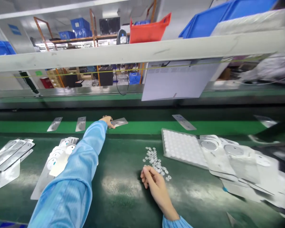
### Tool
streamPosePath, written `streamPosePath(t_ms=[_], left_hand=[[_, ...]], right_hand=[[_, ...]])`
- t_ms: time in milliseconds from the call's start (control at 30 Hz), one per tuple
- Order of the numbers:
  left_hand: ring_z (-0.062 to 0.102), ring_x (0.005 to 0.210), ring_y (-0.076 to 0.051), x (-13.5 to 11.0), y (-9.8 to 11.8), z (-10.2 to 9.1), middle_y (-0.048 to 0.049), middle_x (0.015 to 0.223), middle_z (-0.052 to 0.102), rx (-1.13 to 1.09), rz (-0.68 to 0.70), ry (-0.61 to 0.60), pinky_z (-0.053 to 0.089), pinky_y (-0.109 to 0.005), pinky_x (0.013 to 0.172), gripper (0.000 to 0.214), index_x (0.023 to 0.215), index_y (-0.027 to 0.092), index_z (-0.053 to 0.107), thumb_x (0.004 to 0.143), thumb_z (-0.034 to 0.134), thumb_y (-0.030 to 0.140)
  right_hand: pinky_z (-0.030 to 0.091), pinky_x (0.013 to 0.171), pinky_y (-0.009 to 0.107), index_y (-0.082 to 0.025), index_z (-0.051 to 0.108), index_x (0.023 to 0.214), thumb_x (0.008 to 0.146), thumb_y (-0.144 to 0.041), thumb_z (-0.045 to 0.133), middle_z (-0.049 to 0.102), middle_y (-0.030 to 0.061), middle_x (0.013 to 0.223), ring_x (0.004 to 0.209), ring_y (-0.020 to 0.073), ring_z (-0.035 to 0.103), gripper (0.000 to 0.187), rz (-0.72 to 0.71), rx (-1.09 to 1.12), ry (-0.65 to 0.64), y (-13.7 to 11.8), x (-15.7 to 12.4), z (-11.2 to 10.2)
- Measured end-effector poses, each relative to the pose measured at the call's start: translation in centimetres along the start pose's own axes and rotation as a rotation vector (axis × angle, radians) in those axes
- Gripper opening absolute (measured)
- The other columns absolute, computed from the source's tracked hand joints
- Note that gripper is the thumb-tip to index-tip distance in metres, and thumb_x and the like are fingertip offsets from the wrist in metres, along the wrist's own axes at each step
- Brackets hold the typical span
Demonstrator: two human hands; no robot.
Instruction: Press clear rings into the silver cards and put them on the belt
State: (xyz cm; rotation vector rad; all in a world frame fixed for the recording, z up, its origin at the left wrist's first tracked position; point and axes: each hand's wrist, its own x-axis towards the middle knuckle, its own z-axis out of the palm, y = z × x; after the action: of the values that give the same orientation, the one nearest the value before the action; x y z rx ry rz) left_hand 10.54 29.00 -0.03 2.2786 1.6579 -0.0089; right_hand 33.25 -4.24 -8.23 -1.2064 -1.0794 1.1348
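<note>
My left hand [107,121] reaches far forward to the green strip, its fingers at the left end of a thin silvery rectangular plate [120,122] that it grips. Part of that plate is hidden by the fingers. My right hand [155,186] is nearer to me, fingers curled and thumb against the index finger; whatever is in the pinch is too small or hidden to name. Just beyond it lies a loose scatter of small white rings [154,158], some close to the fingertips.
More plates lie along the green strip [142,127], one plate [80,123] left of my arm. A tray of white round pieces [165,144] stands right, beside overlapping plates [239,160]. Left are more plate piles [10,155]. A white panel [173,82] hangs beyond.
</note>
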Motion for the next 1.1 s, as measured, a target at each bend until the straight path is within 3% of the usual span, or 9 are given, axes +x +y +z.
streamPosePath(t_ms=[233,333,400,500,600,667,767,933,1100], left_hand=[[0.068,0.103,-0.025,-3.9,1.0,-3.5,-0.0106,0.118,0.069,-0.115,0.17,0.035,0.056,-0.045,0.092,0.036,0.124,0.014,0.064,0.094,0.071,0.033],[0.069,0.093,-0.022,-7.9,2.6,-4.9,-0.0071,0.103,0.074,-0.208,0.357,0.017,0.053,-0.035,0.086,0.042,0.121,0.015,0.068,0.084,0.079,0.031],[0.069,0.086,-0.021,-11.5,3.8,-5.0,-0.0035,0.094,0.076,-0.259,0.472,-0.059,0.052,-0.029,0.079,0.035,0.106,0.017,0.076,0.076,0.084,0.032],[0.066,0.071,-0.018,-17.0,5.5,-2.6,-0.0013,0.078,0.074,-0.402,0.601,-0.211,0.048,-0.026,0.066,0.023,0.09,0.019,0.081,0.075,0.085,0.037],[0.067,0.073,-0.019,-21.3,7.0,2.9,-0.0043,0.08,0.075,-0.916,0.437,-0.089,0.049,-0.027,0.065,0.029,0.092,0.016,0.08,0.078,0.083,0.042],[0.071,0.08,-0.022,-23.3,8.1,7.2,-0.0084,0.088,0.077,-1.387,0.182,0.004,0.054,-0.03,0.074,0.036,0.095,0.014,0.078,0.078,0.084,0.044],[0.075,0.089,-0.025,-25.2,9.5,11.7,-0.0131,0.097,0.079,-1.821,-0.116,-0.039,0.057,-0.034,0.083,0.043,0.105,0.013,0.076,0.075,0.086,0.041],[0.075,0.078,-0.022,-25.8,9.9,12.7,-0.0096,0.085,0.079,-1.872,-0.197,-0.076,0.057,-0.029,0.075,0.036,0.095,0.013,0.076,0.065,0.091,0.027],[0.07,0.065,-0.018,-25.8,9.9,12.8,-0.007,0.073,0.075,-1.818,-0.179,-0.108,0.056,-0.027,0.066,0.028,0.084,0.012,0.075,0.073,0.085,0.036]], right_hand=[[0.046,0.045,0.028,-0.019,0.064,0.08,0.087,-0.073,0.063,0.063,0.0041,0.069,0.052,0.0157,0.054,0.055,-0.109,-0.124,0.097,-0.9,1.6,-0.6],[0.058,0.074,0.042,-0.019,0.069,0.109,0.09,-0.065,0.064,0.072,0.0152,0.109,0.089,0.0277,0.069,0.05,-0.419,-0.43,0.263,-4.2,3.4,-0.7],[0.051,0.097,0.051,-0.02,0.065,0.126,0.092,-0.06,0.065,0.065,0.0186,0.134,0.117,0.0339,0.063,0.053,-0.59,-0.639,0.276,-6.8,4.4,-0.7],[0.051,0.088,0.044,-0.022,0.072,0.112,0.099,-0.048,0.058,0.075,0.0122,0.109,0.095,0.0294,0.069,0.032,-0.542,-0.817,-0.013,-9.2,4.5,-0.1],[0.044,0.061,0.029,-0.022,0.068,0.08,0.106,-0.042,0.044,0.068,0.002,0.069,0.06,0.0188,0.061,0.041,-0.318,-0.668,-0.283,-7.9,2.2,1.6],[0.04,0.054,0.026,-0.02,0.065,0.078,0.107,-0.047,0.041,0.064,0.0014,0.066,0.058,0.0173,0.058,0.046,-0.198,-0.481,-0.256,-5.6,0.1,3.0],[0.038,0.05,0.025,-0.019,0.065,0.08,0.105,-0.052,0.042,0.059,0.0006,0.062,0.053,0.0156,0.054,0.047,-0.092,-0.365,-0.149,-2.2,-2.6,4.6],[0.033,0.046,0.026,-0.019,0.069,0.079,0.106,-0.048,0.042,0.049,-0.0024,0.054,0.044,0.0125,0.043,0.048,-0.111,-0.462,-0.119,-0.9,-4.1,5.1],[0.049,0.049,0.024,-0.017,0.074,0.101,0.106,-0.037,0.05,0.071,0.003,0.07,0.052,0.0148,0.062,0.032,-0.205,-0.525,-0.019,-2.6,-4.3,4.2]])
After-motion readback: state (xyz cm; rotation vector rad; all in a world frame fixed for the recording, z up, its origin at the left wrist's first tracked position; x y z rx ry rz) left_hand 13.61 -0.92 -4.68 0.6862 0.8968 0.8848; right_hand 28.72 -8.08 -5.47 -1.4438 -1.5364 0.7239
